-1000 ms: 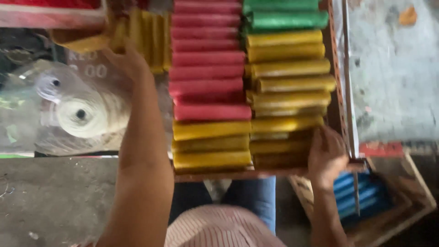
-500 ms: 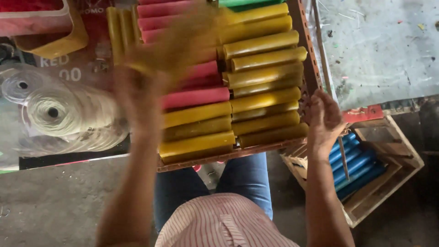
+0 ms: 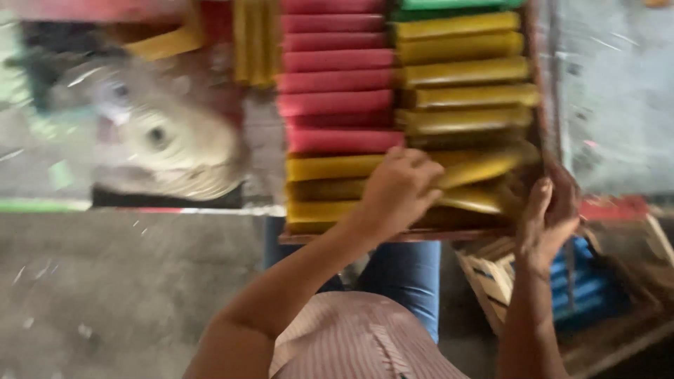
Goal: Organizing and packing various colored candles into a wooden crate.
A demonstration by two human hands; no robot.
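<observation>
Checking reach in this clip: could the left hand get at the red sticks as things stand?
Probably yes: the left hand rests on the yellow sticks just below the red sticks, with nothing between them.

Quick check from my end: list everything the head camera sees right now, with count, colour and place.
yellow rolls: about a dozen, blurred, tray's right column and near rows
red rolls: roughly seven, stacked in tray's middle column
green roll: at least one, top edge
wooden tray: one, brown, holds the rolls
thread spool: one, pale, left of tray, blurred
wooden crate: one, lower right, holds blue rolls
left hand: on the near yellow rolls; grip unclear
right hand: at tray's near right corner
</observation>
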